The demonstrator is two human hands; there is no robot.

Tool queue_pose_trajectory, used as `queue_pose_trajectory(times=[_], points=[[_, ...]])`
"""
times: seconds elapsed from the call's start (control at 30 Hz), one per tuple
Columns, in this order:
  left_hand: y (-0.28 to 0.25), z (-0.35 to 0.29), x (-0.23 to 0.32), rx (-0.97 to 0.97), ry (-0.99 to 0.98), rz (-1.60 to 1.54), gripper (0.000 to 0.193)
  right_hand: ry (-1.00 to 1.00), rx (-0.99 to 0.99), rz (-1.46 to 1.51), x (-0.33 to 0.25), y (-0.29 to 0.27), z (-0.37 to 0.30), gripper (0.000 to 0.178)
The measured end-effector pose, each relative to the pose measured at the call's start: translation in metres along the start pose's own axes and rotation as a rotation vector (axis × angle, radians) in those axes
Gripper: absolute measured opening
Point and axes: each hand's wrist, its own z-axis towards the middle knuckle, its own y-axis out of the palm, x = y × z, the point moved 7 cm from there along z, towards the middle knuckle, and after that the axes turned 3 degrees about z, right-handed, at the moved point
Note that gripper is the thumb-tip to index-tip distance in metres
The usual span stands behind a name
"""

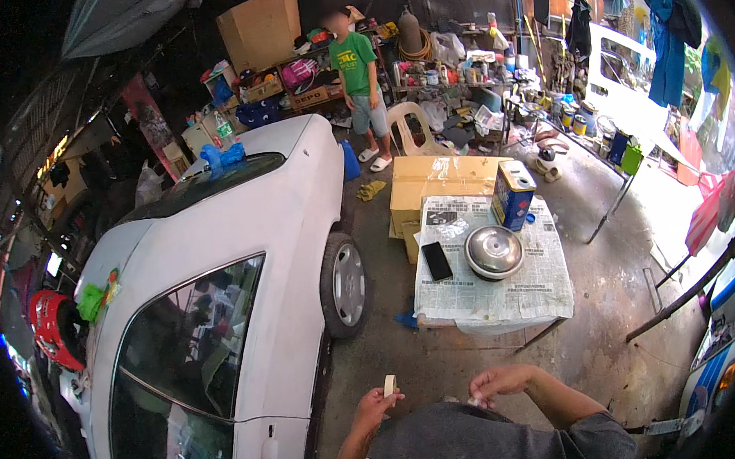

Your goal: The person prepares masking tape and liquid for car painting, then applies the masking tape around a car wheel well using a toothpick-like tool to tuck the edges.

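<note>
My left hand (375, 411) grips a roll of cream masking tape (389, 385) between thumb and fingers, held upright at the near edge. To its right, my right hand (500, 382) is closed in a pinch. A small pale bit shows under its fingertips, too small to name. Both hands are in front of my dark grey shirt, a little apart from each other. Beyond them stands a table covered in newspaper (494, 299). On it lie a black phone (437, 261) and a round silver metal lid or bowl (494, 252), with a blue rectangular can (514, 194) behind.
A pale car (292, 188) fills the left side, its rear wheel (344, 285) near the table. Behind the table is a cardboard box (443, 177). A person in a green shirt (354, 62) stands beyond the car, by a plastic chair (412, 129). Cluttered shelves line the back.
</note>
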Motion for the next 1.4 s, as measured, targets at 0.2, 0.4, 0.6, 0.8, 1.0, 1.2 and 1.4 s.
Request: queue_pose_trajectory(times=[0.2, 0.4, 0.6, 0.8, 1.0, 1.2, 1.4], points=[[0.011, 0.007, 0.008, 0.049, 0.104, -0.207, 0.023, 0.163, -0.016, -0.182, 0.014, 0.001, 0.003, 0.029], [0.012, -0.001, 0.015, 0.105, 0.109, -0.377, 0.024, 0.217, -0.029, -0.230, 0.012, 0.000, 0.010, 0.030], [0.012, -0.009, 0.015, -0.029, 0.105, -0.281, 0.020, 0.224, -0.018, -0.273, 0.019, -0.004, 0.016, 0.033], [0.019, -0.037, 0.008, 0.013, -0.103, 0.555, 0.040, 0.254, -0.004, -0.234, 0.008, -0.006, 0.005, 0.033], [0.020, -0.058, 0.005, 0.125, -0.187, 0.765, 0.044, -0.052, 0.455, -0.611, -0.011, -0.054, -0.003, 0.028], [0.045, -0.056, 0.008, 0.148, -0.266, 0.302, 0.032, -0.489, 0.603, -0.661, -0.033, -0.026, 0.034, 0.030], [0.047, -0.047, -0.009, 0.030, -0.050, -0.445, 0.016, -0.463, 0.266, -0.284, -0.040, 0.026, 0.042, 0.026]])
